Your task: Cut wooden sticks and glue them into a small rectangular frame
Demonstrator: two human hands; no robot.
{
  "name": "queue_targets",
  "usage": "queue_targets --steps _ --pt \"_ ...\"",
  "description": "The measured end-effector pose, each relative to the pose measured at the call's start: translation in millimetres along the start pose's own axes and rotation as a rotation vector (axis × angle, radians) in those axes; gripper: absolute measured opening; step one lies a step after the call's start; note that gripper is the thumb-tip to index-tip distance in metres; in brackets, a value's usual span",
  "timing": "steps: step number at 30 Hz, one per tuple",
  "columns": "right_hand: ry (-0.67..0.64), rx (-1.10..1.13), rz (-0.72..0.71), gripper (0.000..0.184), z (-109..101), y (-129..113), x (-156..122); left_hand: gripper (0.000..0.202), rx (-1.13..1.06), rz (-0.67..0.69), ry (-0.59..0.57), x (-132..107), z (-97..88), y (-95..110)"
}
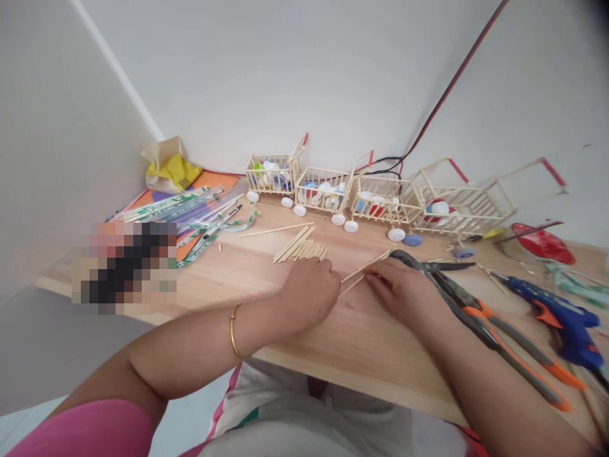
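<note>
My left hand is closed, knuckles up, at the left ends of thin wooden sticks just above the table. My right hand pinches those sticks from the right, thumb and fingers together. Their exact number and any joint between them cannot be made out. Just beyond my left hand lies a loose pile of short wooden sticks, and a longer stick lies behind it. Beside my right hand are pliers with orange and grey handles, partly covered by my forearm.
Several small stick-built carts with bottle-cap wheels line the wall. A blue glue gun and a red-topped container lie right. Packaged straws or pens and a yellow bag are left. A cable runs down the wall.
</note>
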State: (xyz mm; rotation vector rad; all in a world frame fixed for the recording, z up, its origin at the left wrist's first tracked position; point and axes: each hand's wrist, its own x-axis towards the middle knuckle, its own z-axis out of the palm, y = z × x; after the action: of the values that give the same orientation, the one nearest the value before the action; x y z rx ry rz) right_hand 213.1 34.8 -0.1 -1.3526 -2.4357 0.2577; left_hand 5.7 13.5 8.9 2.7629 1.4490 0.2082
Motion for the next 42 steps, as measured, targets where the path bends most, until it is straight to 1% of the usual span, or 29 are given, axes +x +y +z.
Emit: queue_targets --steps 3,5,8,11,15,17,19,21,24,26,28,30,31,34,36,39,42 --pt "0.008 0.014 0.034 0.019 -2.3 -2.3 0.7 0.018 -0.02 -0.065 -0.019 -0.1 -5.6 -3.2" --pt "0.018 0.037 0.053 0.018 -4.7 -4.1 0.6 0.02 -0.051 -0.138 -0.029 0.5 -12.0 -7.1" --pt "0.054 0.089 0.067 0.016 -8.5 -6.3 0.3 0.016 -0.174 -0.245 -0.036 2.9 -21.7 -14.8" --pt "0.089 0.168 0.071 0.014 -11.4 -7.8 0.2 0.012 -0.422 -0.27 -0.026 6.6 -25.3 -20.9" --pt "0.105 0.319 0.133 0.014 -13.1 -9.9 -0.3 0.009 -0.828 -0.286 -0.007 9.5 -19.3 -22.1" --pt "0.094 0.415 0.183 0.015 -13.5 -10.6 -0.2 0.015 -1.033 -0.299 -0.033 9.8 -15.0 -21.1" --pt "0.073 0.532 0.226 0.018 -14.1 -11.1 0.3 0.023 -1.179 -0.304 -0.085 9.8 -11.7 -20.0" --pt "0.04 0.665 0.25 0.02 -15.3 -12.0 1.1 0.027 -1.259 -0.293 -0.145 10.0 -9.7 -18.9" --pt "0.004 0.841 0.272 0.021 -17.7 -14.6 2.1 0.026 -1.316 -0.274 -0.203 10.7 -8.9 -16.2" --pt "0.012 0.915 0.275 0.021 -19.4 -15.9 2.2 0.023 -1.321 -0.277 -0.224 11.4 -9.7 -13.9" --pt "0.03 0.938 0.257 0.021 -21.4 -15.1 2.0 0.021 -1.317 -0.277 -0.234 12.3 -10.8 -12.1" --pt "0.085 0.905 0.247 0.023 -24.2 -11.1 1.9 0.02 -1.316 -0.28 -0.206 13.2 -11.4 -11.6" --pt "0.141 0.868 0.251 0.023 -25.9 -7.9 2.0 0.019 -1.314 -0.29 -0.179 13.6 -11.5 -11.8" --pt "0.361 0.7 0.297 0.024 -30.3 3.5 2.1 0.019 -1.295 -0.355 -0.091 14.2 -11.1 -13.1" --pt "0.453 0.587 0.297 0.023 -31.5 9.6 1.9 0.019 -1.285 -0.383 -0.077 14.4 -11.1 -13.5" --pt "0.485 0.41 0.214 0.018 -28.9 13.6 1.9 0.019 -1.276 -0.387 -0.081 14.5 -11.9 -12.9" --pt "0.431 0.199 0.087 0.018 -22.1 13.6 5.3 0.02 -1.284 -0.389 -0.063 14.9 -12.4 -11.4"
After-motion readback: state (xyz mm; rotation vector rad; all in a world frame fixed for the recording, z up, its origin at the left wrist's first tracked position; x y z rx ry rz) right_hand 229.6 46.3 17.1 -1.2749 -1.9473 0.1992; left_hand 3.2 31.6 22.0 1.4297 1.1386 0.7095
